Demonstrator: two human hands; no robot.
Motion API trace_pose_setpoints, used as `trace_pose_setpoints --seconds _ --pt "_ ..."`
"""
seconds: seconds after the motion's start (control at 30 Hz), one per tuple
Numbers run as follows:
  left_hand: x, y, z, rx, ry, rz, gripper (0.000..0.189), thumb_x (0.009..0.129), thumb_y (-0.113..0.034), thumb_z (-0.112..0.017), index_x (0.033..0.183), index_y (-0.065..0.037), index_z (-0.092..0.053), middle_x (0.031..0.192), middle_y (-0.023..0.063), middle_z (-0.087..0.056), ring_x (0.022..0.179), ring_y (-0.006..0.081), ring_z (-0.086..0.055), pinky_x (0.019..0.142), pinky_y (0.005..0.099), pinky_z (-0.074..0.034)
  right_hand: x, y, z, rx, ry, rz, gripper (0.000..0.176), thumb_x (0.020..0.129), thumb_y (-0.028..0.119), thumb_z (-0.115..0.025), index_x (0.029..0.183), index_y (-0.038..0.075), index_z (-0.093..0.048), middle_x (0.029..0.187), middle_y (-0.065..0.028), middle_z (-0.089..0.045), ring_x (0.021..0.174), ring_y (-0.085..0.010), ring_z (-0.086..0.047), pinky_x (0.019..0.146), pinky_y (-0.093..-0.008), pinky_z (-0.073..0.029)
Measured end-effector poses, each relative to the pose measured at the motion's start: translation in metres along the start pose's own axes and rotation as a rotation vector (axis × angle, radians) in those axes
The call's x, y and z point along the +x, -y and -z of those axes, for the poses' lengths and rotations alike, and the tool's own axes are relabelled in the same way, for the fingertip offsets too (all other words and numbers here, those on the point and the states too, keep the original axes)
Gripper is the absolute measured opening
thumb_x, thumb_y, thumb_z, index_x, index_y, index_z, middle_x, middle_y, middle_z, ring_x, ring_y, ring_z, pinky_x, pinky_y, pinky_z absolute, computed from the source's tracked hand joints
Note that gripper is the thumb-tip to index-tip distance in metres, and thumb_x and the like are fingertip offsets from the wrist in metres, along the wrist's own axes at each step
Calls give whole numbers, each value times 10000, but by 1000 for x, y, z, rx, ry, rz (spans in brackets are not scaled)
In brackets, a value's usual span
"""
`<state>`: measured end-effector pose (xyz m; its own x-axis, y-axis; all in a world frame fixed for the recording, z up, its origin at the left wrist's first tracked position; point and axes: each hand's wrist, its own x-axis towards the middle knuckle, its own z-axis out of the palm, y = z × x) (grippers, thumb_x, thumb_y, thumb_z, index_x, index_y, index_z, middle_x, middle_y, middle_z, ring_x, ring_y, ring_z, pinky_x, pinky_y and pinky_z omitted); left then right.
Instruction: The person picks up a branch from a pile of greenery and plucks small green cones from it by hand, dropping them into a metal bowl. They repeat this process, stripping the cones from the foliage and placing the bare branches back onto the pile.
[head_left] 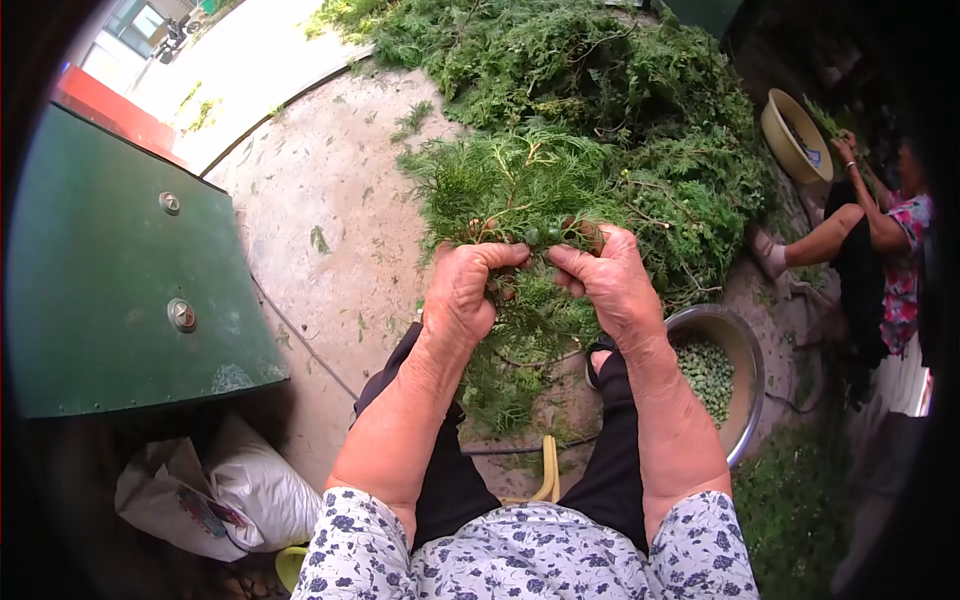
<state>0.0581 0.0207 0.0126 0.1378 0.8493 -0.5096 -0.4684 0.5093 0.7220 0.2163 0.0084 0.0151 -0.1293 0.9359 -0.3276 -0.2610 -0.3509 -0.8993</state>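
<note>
Both hands meet over a leafy evergreen branch (515, 185) with flat green sprays and brownish stems. My left hand (468, 285) is closed round a part of it, thumb pointing inward. My right hand (612, 280) pinches at the sprig from the other side, its thumb and fingertips close to small round green cones (540, 238). Whether a cone is between those fingertips is too small to tell. More foliage hangs below the hands between my knees. Right of my right forearm stands a metal basin (757, 375) holding many small pale green cones (705, 375).
A large heap of cut branches (620, 80) lies ahead. At left stands a green metal door or panel (130, 270), with white sacks (255, 485) below it. Another person (880, 230) sits at right, handling a sprig beside a beige basin (770, 130). A cable (300, 335) crosses the floor.
</note>
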Motion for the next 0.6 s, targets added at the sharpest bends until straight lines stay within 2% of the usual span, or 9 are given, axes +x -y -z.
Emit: trace_pose_setpoints --seconds 0.07,0.1,0.17,0.27,0.33,0.4,0.43,0.5,0.6 --pt "1 3 0 29 2 -12 97 687 -13 -642 782 -3 -626 717 60 -626 616 145 -577 535 249 -429 1 -3 -1 -502 -134 249 137 788 32 -618 916 -1 -584 713 -19 -585 561 -72 -511 491 -213 -409" --pt "1 4 -2 18 4 -22 95 688 -23 -645 780 -8 -629 716 59 -626 616 143 -576 528 247 -419 1 -5 -1 -501 -134 248 137 788 32 -618 916 -1 -584 713 -19 -585 561 -72 -511 491 -213 -409" --pt "1 5 -2 7 5 -34 93 688 -32 -647 777 -13 -631 716 58 -626 617 141 -575 522 245 -408 1 -9 0 -677 -176 477 160 772 5 -600 929 -18 -579 716 -12 -586 564 -58 -506 501 -211 -417" --pt "1 1 4 -34 -71 5 113 657 31 -647 769 37 -641 742 90 -637 643 171 -600 622 272 -490 5 -6 14 -883 -300 572 158 777 6 -584 932 -26 -570 708 -3 -577 556 -57 -503 495 -215 -420" --pt "-1 -5 12 -86 -70 -16 100 662 32 -646 761 24 -640 739 85 -636 656 171 -604 630 278 -493 1 10 22 -459 -208 214 111 807 20 -552 916 13 -575 695 2 -566 538 -67 -510 462 -202 -389" --pt "-1 -4 13 -70 -52 -4 93 672 11 -648 765 13 -640 729 75 -632 647 157 -591 602 273 -472 3 8 26 -95 -77 67 153 819 35 -545 971 45 -557 728 5 -560 566 -81 -529 454 -200 -367" --pt "-1 -3 14 -48 -34 8 87 682 -10 -650 768 1 -640 719 65 -628 638 144 -578 573 267 -451 3 6 23 -94 -76 67 153 819 35 -545 971 45 -557 728 5 -560 566 -81 -529 454 -200 -367" --pt "1 -2 14 -26 -14 22 83 693 -32 -652 772 -10 -639 709 55 -624 628 130 -565 545 261 -430 3 0 17 239 4 -64 200 832 85 -576 1025 59 -529 778 3 -561 611 -100 -544 463 -211 -369" --pt "3 -2 15 -18 -42 32 74 703 -63 -652 766 -27 -636 697 42 -619 607 114 -537 509 250 -387 8 -11 15 359 92 -87 215 834 116 -603 1025 66 -517 814 -1 -568 648 -109 -545 478 -222 -375"
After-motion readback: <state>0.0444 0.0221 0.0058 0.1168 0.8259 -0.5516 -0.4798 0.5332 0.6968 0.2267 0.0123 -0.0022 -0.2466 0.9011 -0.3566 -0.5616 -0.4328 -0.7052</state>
